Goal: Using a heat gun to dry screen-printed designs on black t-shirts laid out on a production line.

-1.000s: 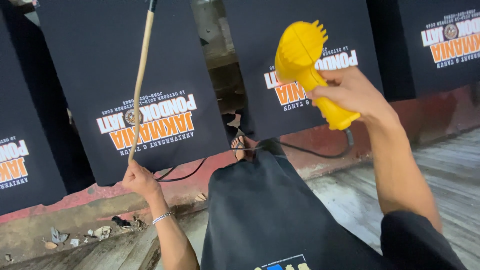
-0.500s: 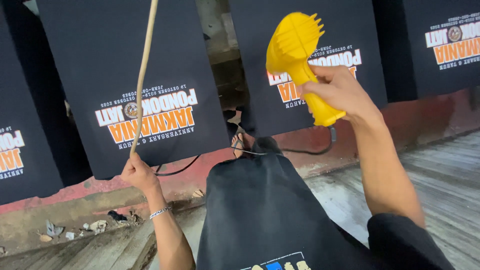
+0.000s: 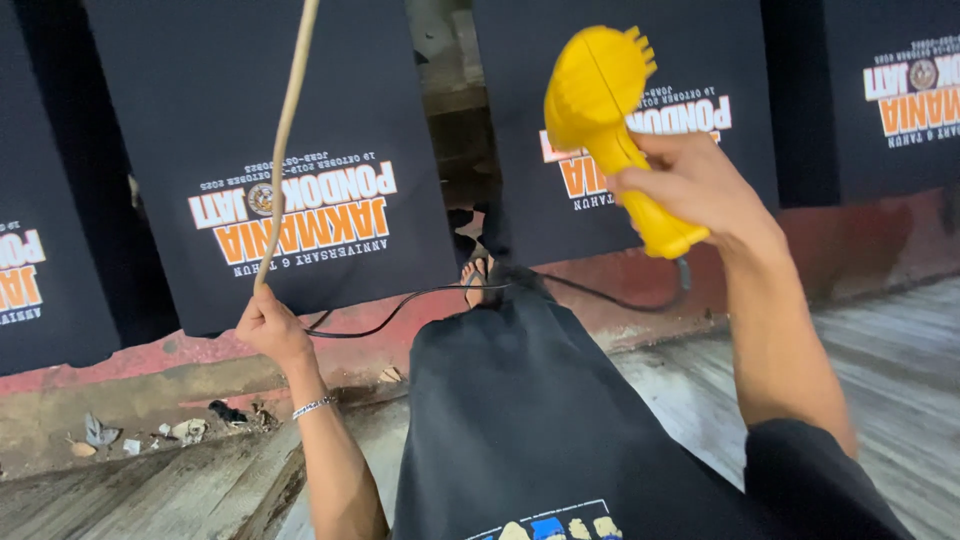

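Right hand [image 3: 700, 185] is wrapped tight around the handle of a yellow heat gun [image 3: 610, 120], held up on the right with its nozzle facing the far black printed panels [image 3: 300, 160]. Left hand [image 3: 270, 325] is fisted on a thin wooden stick [image 3: 285, 140] rising on the left. The gun's black cord [image 3: 400, 305] droops between them.

- My one view comes from the head camera, looking forward and down along both raised arms.
- It sits close: left hand [image 3: 270, 325] and right hand [image 3: 690, 185] fill the middle, black panels [image 3: 300, 150] just beyond.
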